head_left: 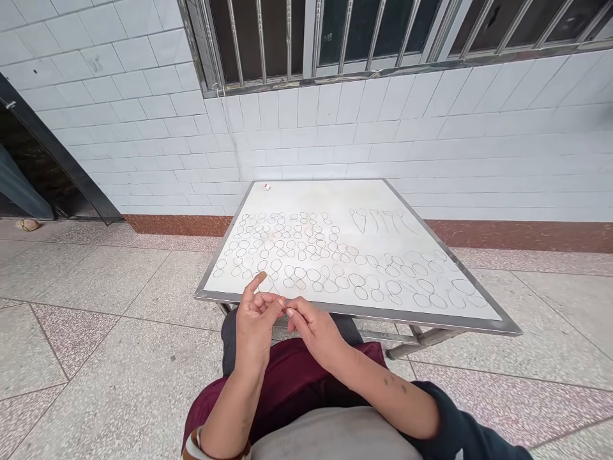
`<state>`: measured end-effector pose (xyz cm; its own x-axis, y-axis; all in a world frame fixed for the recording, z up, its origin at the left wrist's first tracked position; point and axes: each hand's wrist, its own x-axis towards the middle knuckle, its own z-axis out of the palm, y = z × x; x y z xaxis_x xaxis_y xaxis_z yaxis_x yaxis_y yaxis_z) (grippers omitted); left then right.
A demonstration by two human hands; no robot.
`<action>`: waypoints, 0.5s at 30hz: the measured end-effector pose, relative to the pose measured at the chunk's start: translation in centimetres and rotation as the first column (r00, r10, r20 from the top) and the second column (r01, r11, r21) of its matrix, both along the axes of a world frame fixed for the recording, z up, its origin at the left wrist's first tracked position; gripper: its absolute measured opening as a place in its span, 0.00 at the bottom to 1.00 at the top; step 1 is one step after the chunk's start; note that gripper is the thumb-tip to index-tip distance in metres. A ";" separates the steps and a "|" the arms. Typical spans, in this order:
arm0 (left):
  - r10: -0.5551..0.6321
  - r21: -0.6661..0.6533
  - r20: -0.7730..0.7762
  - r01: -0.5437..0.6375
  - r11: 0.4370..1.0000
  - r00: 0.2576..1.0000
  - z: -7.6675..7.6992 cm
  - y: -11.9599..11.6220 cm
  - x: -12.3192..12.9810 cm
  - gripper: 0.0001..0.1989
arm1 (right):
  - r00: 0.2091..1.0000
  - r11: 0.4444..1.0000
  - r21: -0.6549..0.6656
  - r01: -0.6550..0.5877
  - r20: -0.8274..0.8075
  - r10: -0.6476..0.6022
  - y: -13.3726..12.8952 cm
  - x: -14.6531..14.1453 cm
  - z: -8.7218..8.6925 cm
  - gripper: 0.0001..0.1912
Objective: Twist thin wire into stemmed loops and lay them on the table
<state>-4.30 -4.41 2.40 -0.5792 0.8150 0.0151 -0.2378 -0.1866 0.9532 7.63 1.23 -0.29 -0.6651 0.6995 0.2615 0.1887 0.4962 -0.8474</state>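
Observation:
My left hand [258,313] and my right hand [311,326] meet just in front of the table's near edge, thumbs and fingertips pinched close together. Whatever they hold between them is too small and thin to make out. The left index finger points up, with a tan wrap or cover on its tip. Beyond them, many thin dark loops [299,273], like fine cord or wire rings, lie flat in rows on the white table [306,195]. A group of longer, narrow loops [378,220] lies at the back right.
A small red-and-white item [267,187] sits at the table's back left corner. The grey metal rim [364,312] runs along my side. Behind stand a white tiled wall [306,128] and a barred window [335,38]. Part of a person's leg [22,185] shows at the far left.

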 end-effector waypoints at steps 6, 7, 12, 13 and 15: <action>0.034 0.077 -0.002 -0.034 0.996 0.999 0.1 -0.6 0.2 0.32 | 0.997 0.996 0.041 -0.083 -0.006 0.083 -1.0 0.2 -0.7 0.14; 0.032 0.085 -0.005 -0.032 0.996 0.999 0.1 -0.7 0.2 0.31 | 0.995 0.994 0.034 -0.102 -0.015 0.102 -1.2 0.2 -0.8 0.14; 0.018 0.084 0.011 -0.019 0.996 1.000 -0.3 -1.1 0.1 0.23 | 0.991 0.992 -0.016 -0.126 -0.045 0.125 -1.8 0.2 -0.8 0.15; 0.018 0.085 0.020 -0.020 0.996 1.000 -0.3 -1.1 0.1 0.21 | 0.993 0.993 -0.007 -0.115 -0.038 0.115 -1.8 0.3 -0.7 0.15; 0.016 0.087 0.048 -0.021 0.996 0.999 -0.3 -1.2 0.1 0.19 | 0.995 0.995 0.028 -0.095 -0.011 0.095 -2.0 0.4 -0.5 0.14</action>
